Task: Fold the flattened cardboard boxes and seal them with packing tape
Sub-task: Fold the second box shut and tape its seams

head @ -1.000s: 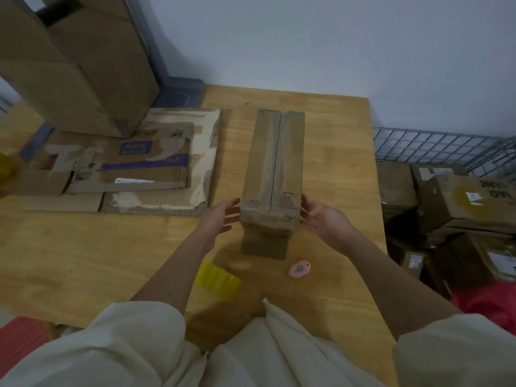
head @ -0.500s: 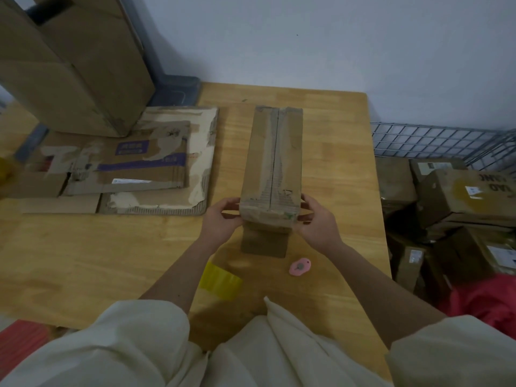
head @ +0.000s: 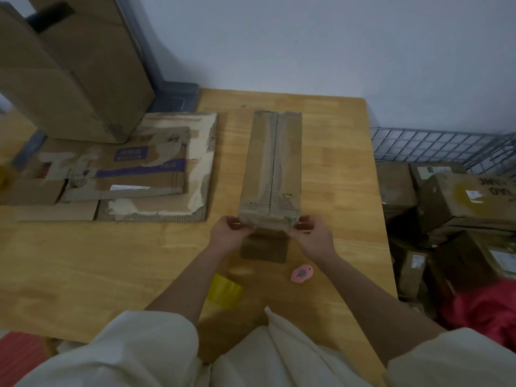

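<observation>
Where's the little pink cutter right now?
The pink cutter lies on the wooden table, just below the right hand near the folded box.

The tall cardboard box (head: 69, 71) at the upper left is cut off by the top and left edges. The forearm covers part of the yellow tape roll (head: 226, 291). Fingertips of both hands are hidden behind the near end of the long box (head: 272, 169). Print on the flattened cardboard (head: 134, 171) is too blurred to read.

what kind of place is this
Probably a small packing or storeroom: flattened cardboard lies on a wooden table, and a wire cage beside it holds labelled parcels.
</observation>
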